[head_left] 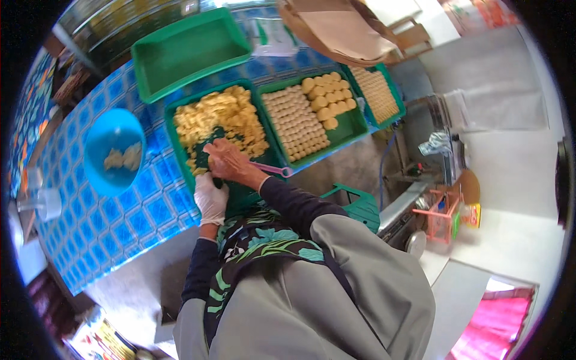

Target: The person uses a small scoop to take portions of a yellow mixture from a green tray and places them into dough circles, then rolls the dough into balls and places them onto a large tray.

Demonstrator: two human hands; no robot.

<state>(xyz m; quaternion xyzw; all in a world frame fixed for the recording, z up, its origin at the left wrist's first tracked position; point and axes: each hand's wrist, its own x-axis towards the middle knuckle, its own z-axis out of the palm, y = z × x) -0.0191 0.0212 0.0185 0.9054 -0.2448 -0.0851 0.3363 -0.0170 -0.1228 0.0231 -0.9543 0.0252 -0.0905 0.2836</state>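
Note:
My left hand [211,199], in a white glove, is at the near side of a green tray [274,152] of crumbly yellow dough [223,114]. Its fingers are curled, with yellow bits by the fingertips. Bare, my right hand [227,159] reaches over the same tray, just beyond the left one. Its fingers bend down close to the gloved hand, and what lies between them is hidden. A slim pink spoon-like tool [273,169] lies beside my right wrist, across the tray's near right side.
A second green tray [347,133] holds rows of small pale balls and larger yellow rounds; another tray [398,99] holds small pieces. An empty green tray [186,57], a blue bowl [99,174] with pale lumps and a round woven tray [300,27] are around. A green stool [363,207] stands below.

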